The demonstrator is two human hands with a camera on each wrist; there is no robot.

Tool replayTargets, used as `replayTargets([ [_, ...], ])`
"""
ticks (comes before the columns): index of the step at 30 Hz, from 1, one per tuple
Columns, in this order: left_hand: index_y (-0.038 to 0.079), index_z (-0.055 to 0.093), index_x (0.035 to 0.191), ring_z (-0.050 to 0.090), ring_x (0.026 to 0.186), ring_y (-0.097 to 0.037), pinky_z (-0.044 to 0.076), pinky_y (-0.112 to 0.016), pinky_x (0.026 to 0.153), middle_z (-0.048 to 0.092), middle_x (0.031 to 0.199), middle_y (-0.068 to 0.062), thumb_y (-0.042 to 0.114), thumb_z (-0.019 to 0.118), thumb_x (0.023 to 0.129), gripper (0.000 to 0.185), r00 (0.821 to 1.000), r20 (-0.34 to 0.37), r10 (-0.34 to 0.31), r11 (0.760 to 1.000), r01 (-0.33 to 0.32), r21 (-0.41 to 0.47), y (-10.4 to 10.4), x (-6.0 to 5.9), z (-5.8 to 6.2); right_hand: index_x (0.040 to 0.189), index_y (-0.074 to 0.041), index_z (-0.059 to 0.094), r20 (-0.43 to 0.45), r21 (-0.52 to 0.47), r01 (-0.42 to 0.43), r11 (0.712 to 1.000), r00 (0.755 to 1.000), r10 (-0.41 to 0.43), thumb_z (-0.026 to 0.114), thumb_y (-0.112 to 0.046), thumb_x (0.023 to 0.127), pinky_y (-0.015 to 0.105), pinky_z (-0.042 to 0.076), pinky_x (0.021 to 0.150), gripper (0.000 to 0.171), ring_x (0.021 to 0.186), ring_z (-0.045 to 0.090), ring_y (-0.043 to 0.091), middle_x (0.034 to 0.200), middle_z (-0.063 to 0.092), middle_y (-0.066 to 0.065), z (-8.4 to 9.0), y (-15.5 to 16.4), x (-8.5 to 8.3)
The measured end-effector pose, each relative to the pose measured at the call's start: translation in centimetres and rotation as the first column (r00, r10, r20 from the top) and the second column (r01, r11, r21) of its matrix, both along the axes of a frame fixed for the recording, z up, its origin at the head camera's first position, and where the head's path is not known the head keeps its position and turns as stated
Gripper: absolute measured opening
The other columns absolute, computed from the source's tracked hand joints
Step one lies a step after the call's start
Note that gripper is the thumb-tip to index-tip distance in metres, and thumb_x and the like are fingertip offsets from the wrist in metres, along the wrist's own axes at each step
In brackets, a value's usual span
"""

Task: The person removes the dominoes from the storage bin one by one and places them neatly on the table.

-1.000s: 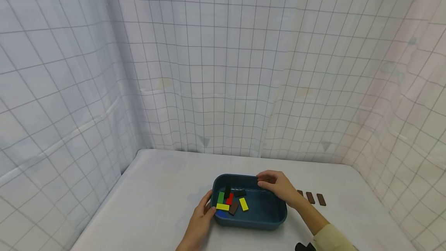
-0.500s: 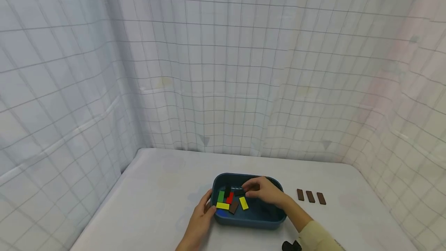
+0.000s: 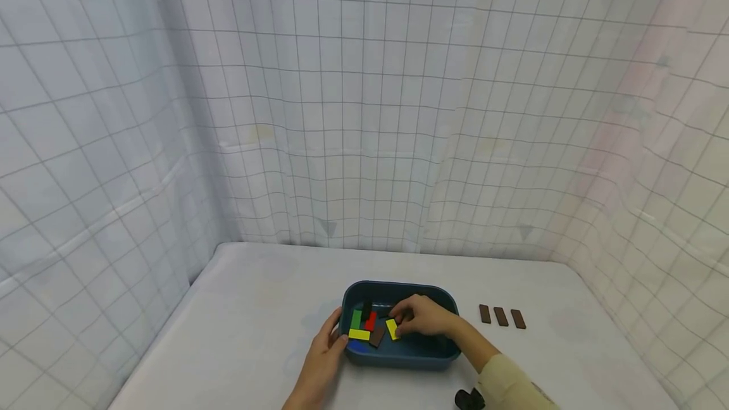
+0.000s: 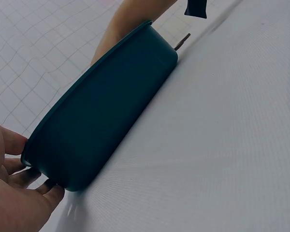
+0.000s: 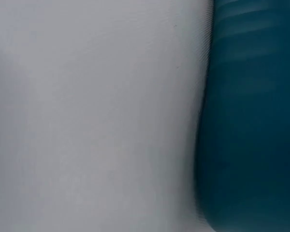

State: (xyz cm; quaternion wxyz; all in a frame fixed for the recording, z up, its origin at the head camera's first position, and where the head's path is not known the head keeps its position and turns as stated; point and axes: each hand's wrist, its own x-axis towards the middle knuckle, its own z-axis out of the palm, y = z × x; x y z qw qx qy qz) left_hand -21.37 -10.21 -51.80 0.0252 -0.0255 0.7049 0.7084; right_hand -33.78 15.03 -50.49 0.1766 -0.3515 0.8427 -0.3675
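Note:
A dark blue tub [image 3: 433,350] stands on the white table, with flat coloured pieces lying in its left half: green [image 3: 355,319], red [image 3: 371,321], two yellow [image 3: 359,335], a brown one [image 3: 377,336] and a blue one [image 3: 357,347]. My left hand [image 3: 326,352] clasps the tub's left end, thumb at the rim; the left wrist view shows its fingers [image 4: 24,176] against the tub's outer wall [image 4: 101,116]. My right hand [image 3: 424,316] reaches down into the tub, its curled fingers over the pieces beside a yellow one [image 3: 392,329]. What they touch is hidden.
Three brown pieces [image 3: 500,316] lie in a row on the table right of the tub. Gridded white cloth walls close in the table at the back and both sides. The right wrist view is blurred, showing only the tub wall [image 5: 251,121] and the table [image 5: 87,121].
My right hand has moved from the tub's far rim down into the tub, leftward onto the pieces. The left hand has stayed at the tub's left end.

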Motion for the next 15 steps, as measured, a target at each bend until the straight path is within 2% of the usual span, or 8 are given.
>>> replayTargets([
  [6, 0.002, 0.026, 0.163, 0.024, 0.149, -0.049, 0.026, -0.063, 0.116, 0.021, 0.166, -0.026, 0.004, 0.047, 0.108, 0.058, 1.000, 0.007, 0.019, 1.000, -0.019, -0.024, -0.02, 0.00, 0.17, 0.113, -0.001, 0.075, -0.080, 0.030, -0.018, 0.999, 0.997, 0.020, 0.083, -0.011, 0.087, 0.024, 0.055, 0.071, 0.028, 0.078, 0.061, 0.005, 0.093, 0.067, -0.005, -0.26, -0.22, 0.03],
  [15, 0.004, 0.027, 0.163, 0.022, 0.150, -0.049, 0.024, -0.063, 0.117, 0.020, 0.167, -0.025, 0.003, 0.047, 0.107, 0.059, 1.000, 0.016, 0.015, 1.000, -0.014, -0.016, 0.15, -0.01, -0.01, 0.108, -0.012, 0.065, -0.040, 0.020, 0.042, 0.999, 0.998, -0.041, 0.083, -0.007, 0.087, 0.027, 0.053, 0.068, 0.028, 0.077, 0.061, 0.010, 0.086, 0.064, -0.005, -0.29, 0.06, 0.03],
])
